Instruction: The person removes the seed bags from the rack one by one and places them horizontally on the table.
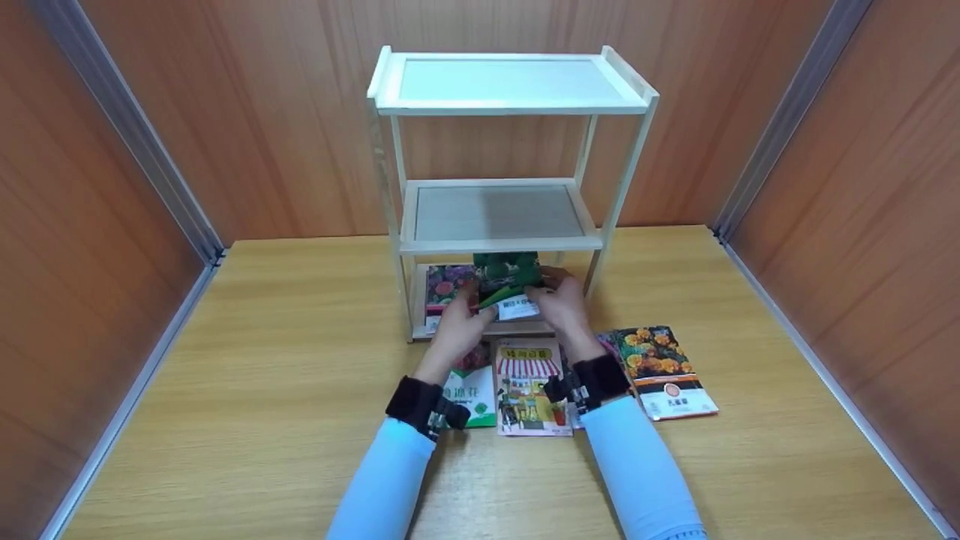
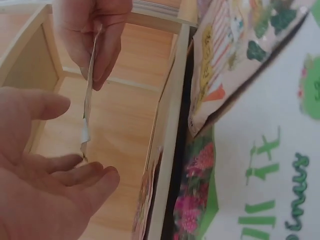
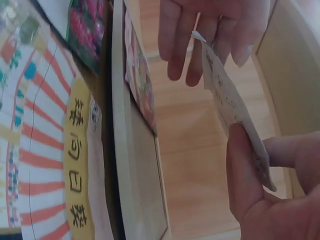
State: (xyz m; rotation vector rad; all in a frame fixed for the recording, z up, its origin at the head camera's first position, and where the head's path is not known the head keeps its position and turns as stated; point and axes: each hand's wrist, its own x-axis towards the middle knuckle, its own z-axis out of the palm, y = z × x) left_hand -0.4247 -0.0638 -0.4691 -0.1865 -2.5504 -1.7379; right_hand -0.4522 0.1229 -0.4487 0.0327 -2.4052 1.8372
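My right hand [image 1: 561,301] pinches a dark green seed packet [image 1: 507,268] between thumb and fingers, just above the bottom shelf of a small white rack [image 1: 502,245]. In the right wrist view the packet [image 3: 230,102] stands tilted, its printed pale side showing. My left hand [image 1: 457,324] is at the packet's other end; in the left wrist view its fingers [image 2: 90,175] are extended, right at the packet's lower edge, with the thumb apart. Another seed packet [image 1: 444,289], with pink and purple flowers, lies on the bottom shelf to the left.
On the table before the rack lie a white-and-green packet [image 1: 471,394], a packet with a striped awning [image 1: 532,386] and an orange-flower packet [image 1: 667,371]. Another is partly hidden under my right wrist. The middle shelf [image 1: 499,214] overhangs my hands; wooden walls [image 1: 300,120] enclose the table.
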